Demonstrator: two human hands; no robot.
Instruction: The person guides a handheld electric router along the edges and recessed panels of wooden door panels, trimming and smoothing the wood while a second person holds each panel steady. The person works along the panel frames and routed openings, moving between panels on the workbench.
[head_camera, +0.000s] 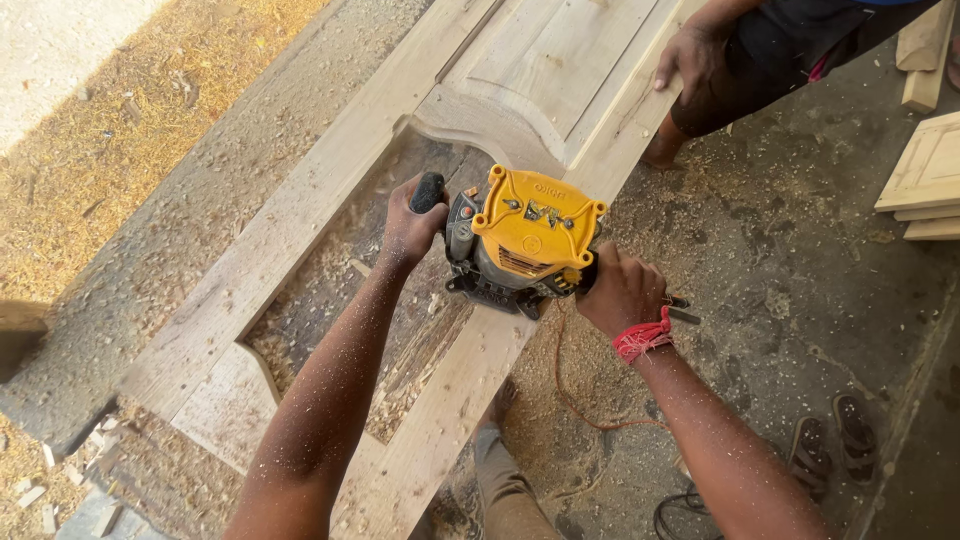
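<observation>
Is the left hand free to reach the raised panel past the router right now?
Probably not: the left hand is closed on the router handle, though the raised panel beyond lies uncovered.

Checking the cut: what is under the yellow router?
The router sits on the door frame's rail, sawdust beside it. Its cutting bit and the wood beneath are hidden.

Sunlit concrete floor (800, 250) strewn with sawdust (110, 150); sandals (835, 435) and stacked boards (925, 180) nearby.

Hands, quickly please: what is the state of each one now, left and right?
Left hand: closed on the black handle of the yellow router.
Right hand: closed on the router's other handle, hidden under the hand.
</observation>
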